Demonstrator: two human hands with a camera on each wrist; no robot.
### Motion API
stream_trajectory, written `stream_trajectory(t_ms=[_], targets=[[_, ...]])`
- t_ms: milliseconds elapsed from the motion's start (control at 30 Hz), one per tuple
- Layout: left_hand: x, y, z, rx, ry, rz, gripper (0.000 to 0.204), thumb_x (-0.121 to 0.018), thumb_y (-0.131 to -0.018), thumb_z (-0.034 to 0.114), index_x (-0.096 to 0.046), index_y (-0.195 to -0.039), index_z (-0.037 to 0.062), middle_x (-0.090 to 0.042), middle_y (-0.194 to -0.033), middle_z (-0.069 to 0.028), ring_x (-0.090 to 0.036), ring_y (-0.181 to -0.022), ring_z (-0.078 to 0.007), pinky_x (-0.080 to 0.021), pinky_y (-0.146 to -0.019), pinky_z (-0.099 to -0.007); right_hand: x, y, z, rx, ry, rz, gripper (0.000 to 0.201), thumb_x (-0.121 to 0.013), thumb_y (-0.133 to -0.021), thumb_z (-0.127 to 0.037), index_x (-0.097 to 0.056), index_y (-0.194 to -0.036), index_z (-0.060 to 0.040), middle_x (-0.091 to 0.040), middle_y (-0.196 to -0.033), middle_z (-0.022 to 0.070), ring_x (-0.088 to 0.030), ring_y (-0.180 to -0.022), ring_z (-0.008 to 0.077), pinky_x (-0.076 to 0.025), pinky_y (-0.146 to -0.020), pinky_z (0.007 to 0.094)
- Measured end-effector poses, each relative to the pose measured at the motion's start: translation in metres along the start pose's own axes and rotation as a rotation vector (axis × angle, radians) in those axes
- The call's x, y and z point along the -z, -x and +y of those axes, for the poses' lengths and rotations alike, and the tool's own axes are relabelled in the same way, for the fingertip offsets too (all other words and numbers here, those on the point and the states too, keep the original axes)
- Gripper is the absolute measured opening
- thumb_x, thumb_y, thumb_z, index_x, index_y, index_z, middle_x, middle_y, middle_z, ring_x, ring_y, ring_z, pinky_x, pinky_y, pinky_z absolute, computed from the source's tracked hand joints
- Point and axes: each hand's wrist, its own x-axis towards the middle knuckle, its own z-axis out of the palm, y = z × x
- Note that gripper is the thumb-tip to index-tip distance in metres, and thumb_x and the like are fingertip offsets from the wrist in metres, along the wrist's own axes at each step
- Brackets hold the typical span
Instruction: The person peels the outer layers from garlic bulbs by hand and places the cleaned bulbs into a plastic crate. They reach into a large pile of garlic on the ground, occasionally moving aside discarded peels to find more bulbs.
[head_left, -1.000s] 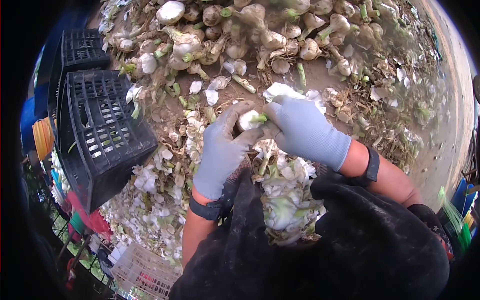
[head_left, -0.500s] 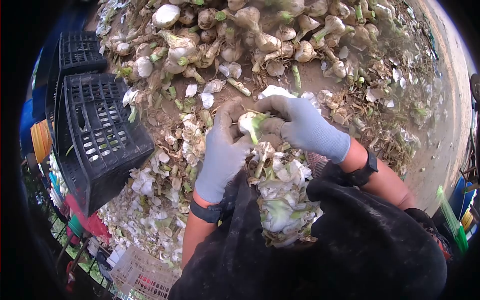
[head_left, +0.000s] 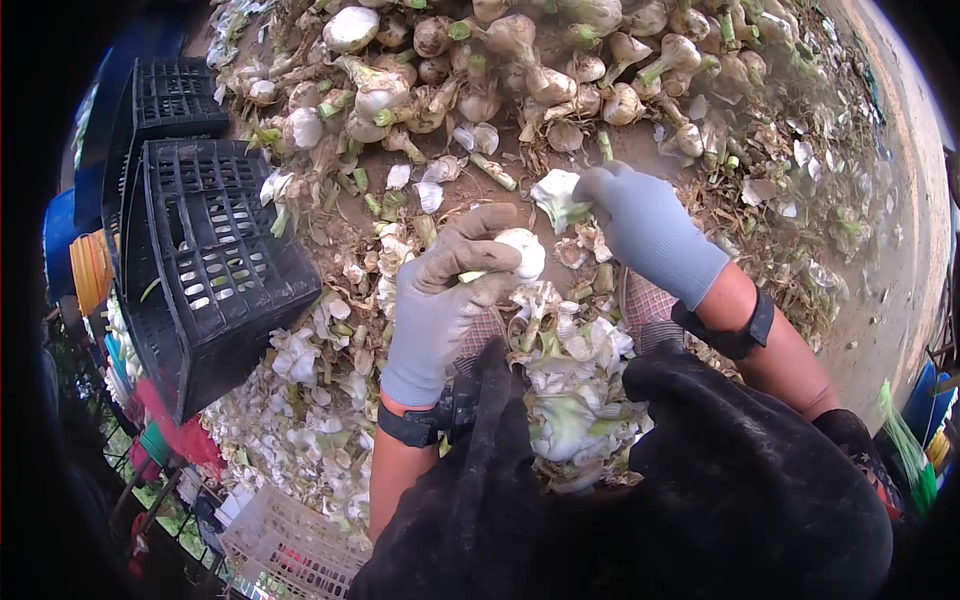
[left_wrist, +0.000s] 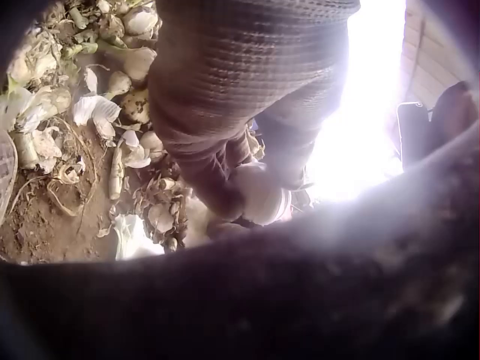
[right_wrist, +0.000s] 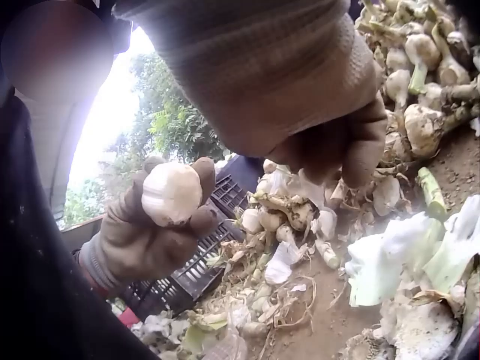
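My gloved left hand (head_left: 440, 290) grips a white garlic bulb (head_left: 522, 254), its short green stem poking out between the fingers. In the right wrist view the bulb (right_wrist: 172, 194) looks smooth and pale, held at the fingertips; the left wrist view shows part of the bulb (left_wrist: 261, 196) behind the fingers. To the right, my gloved right hand (head_left: 640, 225) is apart from the bulb, fingers bent loosely with nothing between them. Just beside its fingertips is a white and green piece of garlic skin (head_left: 560, 198), seen below the right hand (right_wrist: 300, 112) in the right wrist view.
Unpeeled garlic bulbs (head_left: 510, 40) are heaped ahead. Black plastic crates (head_left: 215, 250) stand on the left. Peeled skins (head_left: 575, 400) lie between my feet, and more skins (head_left: 290, 440) cover the ground at left. A pale crate (head_left: 290, 540) sits at lower left.
The right hand has left the bulb and moved right and forward, letting go of a piece of skin. The left hand has kept hold and turned the bulb, stem now toward the palm.
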Motion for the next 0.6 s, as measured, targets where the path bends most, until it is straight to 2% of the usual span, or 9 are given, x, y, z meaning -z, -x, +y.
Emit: stream_trajectory(t_ms=[33, 100, 167, 200, 267, 300, 400, 433, 600], targets=[[0.001, 0.002, 0.002, -0.004, -0.001, 0.007, 0.030, -0.067, -0.072, -0.010, -0.065, -0.100, -0.0019, -0.059, -0.116, -0.0165, -0.060, -0.103, -0.0210, -0.053, -0.088, -0.0322, 0.001, 0.007, -0.004, 0.042, 0.064, -0.123, 0.030, -0.057, -0.078, -0.004, -0.055, -0.107, -0.0041, -0.060, -0.083, 0.0217, -0.062, -0.081, 0.0381, -0.050, -0.069, 0.0461], [0.000, 0.002, 0.002, 0.096, 0.008, 0.118, 0.043, -0.069, -0.071, -0.010, -0.059, -0.112, 0.0000, -0.061, -0.114, -0.0137, -0.060, -0.106, -0.0218, -0.053, -0.089, -0.0337, 0.007, 0.013, -0.021, 0.140, 0.008, -0.030, 0.034, -0.060, -0.079, -0.005, -0.056, -0.113, -0.0049, -0.060, -0.086, 0.0214, -0.062, -0.083, 0.0369, -0.050, -0.070, 0.0463], [-0.002, 0.002, -0.005, 0.053, -0.033, 0.096, 0.049, -0.069, -0.073, -0.009, -0.053, -0.118, -0.0003, -0.062, -0.111, -0.0110, -0.061, -0.100, -0.0172, -0.053, -0.084, -0.0294, 0.015, 0.008, -0.044, 0.047, -0.369, -0.107, 0.029, -0.063, -0.082, -0.014, -0.061, -0.110, -0.0065, -0.061, -0.082, 0.0198, -0.062, -0.082, 0.0368, -0.049, -0.070, 0.0466], [-0.003, 0.002, -0.005, 0.003, -0.220, 0.100, 0.047, -0.069, -0.072, -0.010, -0.054, -0.116, -0.0007, -0.063, -0.109, -0.0101, -0.061, -0.095, -0.0154, -0.052, -0.080, -0.0273, 0.019, 0.004, -0.056, 0.009, -0.353, -0.137, 0.023, -0.063, -0.084, -0.024, -0.064, -0.097, -0.0047, -0.063, -0.076, 0.0173, -0.063, -0.075, 0.0371, -0.049, -0.065, 0.0455], [0.000, 0.002, -0.004, -0.014, -0.501, 0.067, 0.037, -0.069, -0.071, -0.009, -0.057, -0.105, -0.0009, -0.062, -0.104, -0.0081, -0.059, -0.085, -0.0114, -0.049, -0.073, -0.0235, 0.012, -0.003, -0.057, 0.030, -0.155, -0.173, 0.021, -0.061, -0.084, -0.025, -0.063, -0.087, -0.0044, -0.063, -0.070, 0.0166, -0.062, -0.068, 0.0375, -0.050, -0.060, 0.0447], [-0.001, 0.001, -0.004, -0.230, -0.750, 0.025, 0.027, -0.070, -0.070, -0.008, -0.060, -0.094, 0.0005, -0.062, -0.103, -0.0083, -0.059, -0.085, -0.0114, -0.049, -0.071, -0.0236, 0.006, -0.001, -0.057, 0.048, -0.126, -0.163, 0.015, -0.059, -0.082, -0.020, -0.059, -0.081, -0.0042, -0.063, -0.069, 0.0164, -0.063, -0.064, 0.0364, -0.050, -0.056, 0.0447], [-0.003, 0.001, -0.010, -0.264, -0.866, 0.038, 0.019, -0.072, -0.066, -0.007, -0.062, -0.080, 0.0017, -0.062, -0.100, -0.0131, -0.064, -0.080, -0.0183, -0.052, -0.061, -0.0285, 0.006, 0.000, -0.063, 0.031, -0.020, -0.231, 0.010, -0.058, -0.077, -0.012, -0.056, -0.082, -0.0034, -0.064, -0.072, 0.0161, -0.065, -0.064, 0.0341, -0.051, -0.055, 0.0422], [-0.008, 0.001, -0.008, -0.200, -0.777, 0.057, 0.018, -0.070, -0.064, -0.008, -0.062, -0.077, 0.0023, -0.063, -0.099, -0.0128, -0.062, -0.087, -0.0191, -0.052, -0.070, -0.0296, 0.007, -0.001, -0.065, 0.014, -0.004, -0.240, 0.012, -0.058, -0.077, -0.013, -0.055, -0.083, -0.0035, -0.063, -0.073, 0.0153, -0.065, -0.064, 0.0334, -0.050, -0.055, 0.0424], [-0.004, -0.001, 0.007, -0.100, -0.648, -0.122, 0.018, -0.071, -0.064, -0.010, -0.065, -0.077, 0.0001, -0.063, -0.104, -0.0158, -0.063, -0.094, -0.0220, -0.052, -0.077, -0.0314, 0.007, 0.004, -0.052, 0.109, -0.058, -0.124, 0.014, -0.060, -0.075, -0.019, -0.056, -0.082, -0.0070, -0.061, -0.071, 0.0123, -0.062, -0.062, 0.0331, -0.048, -0.055, 0.0456]])
